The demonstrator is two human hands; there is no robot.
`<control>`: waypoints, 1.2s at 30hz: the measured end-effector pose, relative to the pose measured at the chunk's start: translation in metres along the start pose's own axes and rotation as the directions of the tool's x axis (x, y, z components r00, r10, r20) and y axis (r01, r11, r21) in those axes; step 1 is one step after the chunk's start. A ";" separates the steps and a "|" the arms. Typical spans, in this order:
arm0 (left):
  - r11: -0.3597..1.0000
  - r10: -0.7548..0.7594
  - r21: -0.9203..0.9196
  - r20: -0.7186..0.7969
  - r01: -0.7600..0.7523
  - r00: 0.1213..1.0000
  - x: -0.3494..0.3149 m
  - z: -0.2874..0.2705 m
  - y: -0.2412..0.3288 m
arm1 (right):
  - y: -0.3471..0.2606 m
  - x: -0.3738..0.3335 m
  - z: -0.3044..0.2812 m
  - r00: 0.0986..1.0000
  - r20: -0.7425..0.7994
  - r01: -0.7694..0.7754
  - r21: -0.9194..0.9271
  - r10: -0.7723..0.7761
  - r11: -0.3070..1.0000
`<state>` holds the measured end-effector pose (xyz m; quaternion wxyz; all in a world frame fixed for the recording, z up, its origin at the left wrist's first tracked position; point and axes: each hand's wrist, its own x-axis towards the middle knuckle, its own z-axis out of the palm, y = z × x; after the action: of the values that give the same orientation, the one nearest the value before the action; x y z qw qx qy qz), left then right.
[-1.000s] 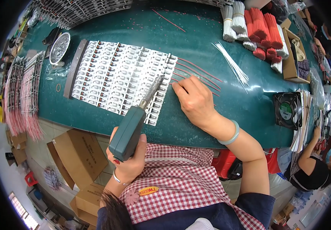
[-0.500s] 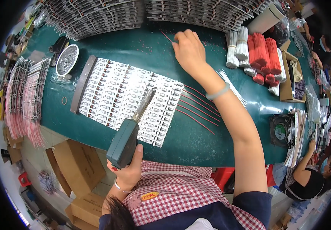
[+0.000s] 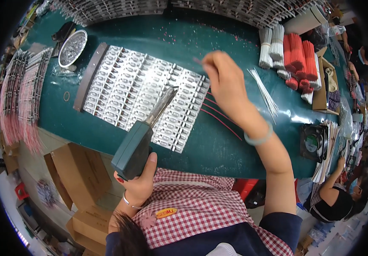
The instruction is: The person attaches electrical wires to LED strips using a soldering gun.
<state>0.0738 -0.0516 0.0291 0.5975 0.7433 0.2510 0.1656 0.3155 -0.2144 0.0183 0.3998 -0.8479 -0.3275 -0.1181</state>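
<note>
Your left hand [image 3: 139,181] wraps its fingers tight round the blocky dark green grip of a soldering gun [image 3: 143,136], its slim metal tip slanting over the panel of small white, glossy parts [image 3: 141,91] on the green worktop [image 3: 218,145]. Further out, your right hand [image 3: 226,83] hovers with fingers pinched on a thin red wire [image 3: 197,60]; more red wires [image 3: 220,117] lie below it.

A round metal bowl [image 3: 73,47] sits at the green table's [image 3: 218,145] far left corner. White wire bundles [image 3: 272,42] stand beside red ones [image 3: 300,57]. A small black fan [image 3: 314,143] rests at the right edge (near stacked papers). Cardboard boxes [image 3: 79,175] sit below.
</note>
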 end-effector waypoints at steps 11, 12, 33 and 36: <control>0.977 0.134 0.133 0.240 -0.169 0.961 -0.017 0.003 0.000 | -0.038 -0.112 -0.006 0.988 -0.016 -0.153 0.044 0.154 0.987; 0.962 0.172 0.164 0.258 -0.218 0.951 -0.017 0.002 0.000 | -0.038 -0.112 -0.006 0.992 -0.021 -0.128 0.007 0.128 0.992; 0.947 0.248 0.157 0.205 -0.282 0.947 -0.023 0.013 -0.003 | -0.038 -0.113 -0.003 0.994 -0.033 -0.107 -0.067 0.105 0.992; 0.955 0.229 0.146 0.192 -0.258 0.954 -0.022 0.012 -0.004 | -0.039 -0.113 -0.003 0.995 -0.039 -0.098 -0.074 0.096 0.992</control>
<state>0.0612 -0.0734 0.0240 0.5264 0.8284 0.1177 0.1512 0.2051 -0.2504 -0.0084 0.3783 -0.8752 -0.2741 -0.1260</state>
